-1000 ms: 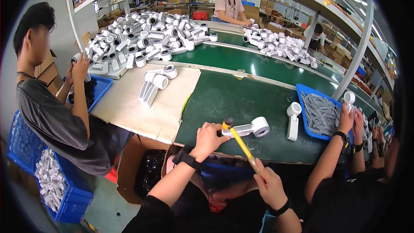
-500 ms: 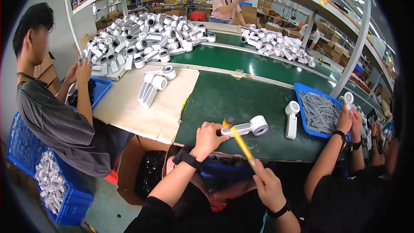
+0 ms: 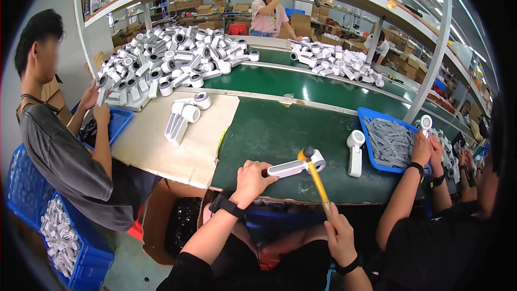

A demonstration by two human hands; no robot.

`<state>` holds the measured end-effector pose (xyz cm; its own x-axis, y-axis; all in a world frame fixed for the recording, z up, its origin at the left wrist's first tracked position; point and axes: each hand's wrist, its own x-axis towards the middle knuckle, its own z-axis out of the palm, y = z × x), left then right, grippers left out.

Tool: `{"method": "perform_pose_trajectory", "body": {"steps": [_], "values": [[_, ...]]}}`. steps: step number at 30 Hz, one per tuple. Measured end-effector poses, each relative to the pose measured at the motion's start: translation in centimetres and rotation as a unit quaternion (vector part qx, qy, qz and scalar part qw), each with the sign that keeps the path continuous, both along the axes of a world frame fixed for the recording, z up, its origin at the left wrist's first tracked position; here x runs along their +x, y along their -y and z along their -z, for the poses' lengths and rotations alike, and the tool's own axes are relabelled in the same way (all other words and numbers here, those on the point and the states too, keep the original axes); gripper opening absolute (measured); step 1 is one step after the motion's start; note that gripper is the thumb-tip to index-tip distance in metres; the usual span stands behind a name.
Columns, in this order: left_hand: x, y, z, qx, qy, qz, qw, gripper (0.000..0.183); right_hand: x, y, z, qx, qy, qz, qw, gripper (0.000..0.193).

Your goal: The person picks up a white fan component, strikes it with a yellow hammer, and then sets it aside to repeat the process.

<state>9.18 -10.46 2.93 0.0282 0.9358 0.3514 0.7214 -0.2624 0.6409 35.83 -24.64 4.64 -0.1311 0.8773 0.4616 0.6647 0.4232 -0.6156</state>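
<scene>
My left hand (image 3: 253,179) grips the handle of a white handheld fan part (image 3: 298,165) lying flat on the green mat (image 3: 269,134) near the front edge. A yellow-handled hammer (image 3: 316,181) is held in my right hand (image 3: 339,231), and its dark head rests on the round head of the fan part. A black band is on each of my wrists.
Another white fan part (image 3: 355,152) stands right of mine beside a blue tray (image 3: 371,116) of grey pieces. Two more fan parts (image 3: 183,118) lie on the cardboard sheet at left. Piles of white parts (image 3: 172,64) fill the back. Workers sit on both sides and behind.
The hammer head has come down from above the handle onto the fan part's round head. My left hand kept its grip. The worker at left lifted a part higher.
</scene>
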Motion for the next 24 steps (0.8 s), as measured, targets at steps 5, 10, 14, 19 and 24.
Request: {"method": "perform_pose_trajectory", "body": {"steps": [5,10,14,19,24], "values": [[-0.2,-0.4,0.2,-0.010,-0.007,0.006,1.000,0.031,0.5,0.0,-0.9,-0.021,0.041,-0.011,0.999,0.054],[-0.1,-0.7,0.5,-0.014,-0.003,0.017,1.000,0.031,1.1,-1.1,0.4,0.001,0.083,0.019,0.996,0.055],[-0.4,-0.4,0.3,-0.024,-0.015,0.015,0.999,0.030,1.3,-0.8,-0.9,0.043,0.041,0.027,0.998,0.054],[-0.1,-0.5,-0.1,-0.027,-0.022,0.021,0.999,0.029,1.2,-1.0,-0.8,-0.016,0.081,-0.008,0.997,0.053],[1.6,-0.4,-2.2,0.011,-0.131,0.017,0.991,0.033,1.3,-0.8,-2.0,-0.036,-0.008,-0.010,0.999,0.054]]}}
